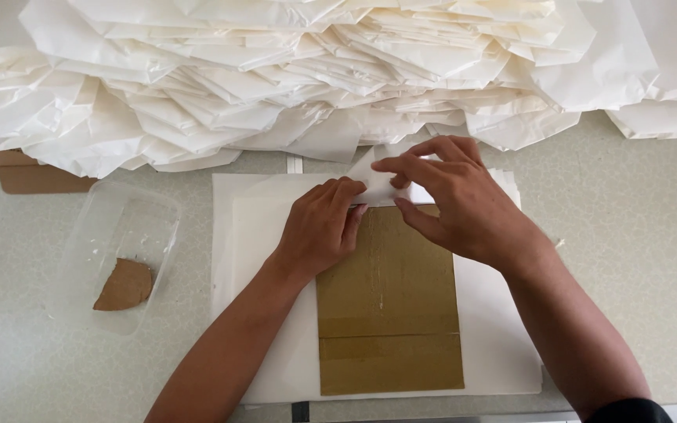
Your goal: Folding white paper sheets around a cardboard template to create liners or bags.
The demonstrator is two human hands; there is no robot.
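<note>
Looking down in the head view: both bare hands meet at the top edge of a brown cardboard sheet (389,313) that lies flat on a stack of white paper sheets (260,235) on a pale speckled table (636,235). Left hand (321,227) lies palm down at the cardboard's upper left corner, fingers held close together and curled, tips pressing a white paper fold (376,182) down against the cardboard's top edge. Right hand (456,200) comes in from the right and arches over the same spot; thumb and forefinger pinch the fold from above, the other fingers bent and slightly apart, the thumb lying along the cardboard's top edge. The two hands touch or nearly touch at the fold; cannot tell which. The fold is a small flap of white paper standing up a little, just above the cardboard's top edge, between the two hands. The cardboard has a crease line across its lower part and a faint pale streak down its middle. A large heap of finished white paper bags (338,70) fills the whole top of the view, overlapping in layers, its front edge near the hands. Left of the paper stack sits a clear plastic tub (154,215) with a brown cardboard scrap (124,286) lying in it. A brown board (33,178) pokes out from under the heap at far left.
</note>
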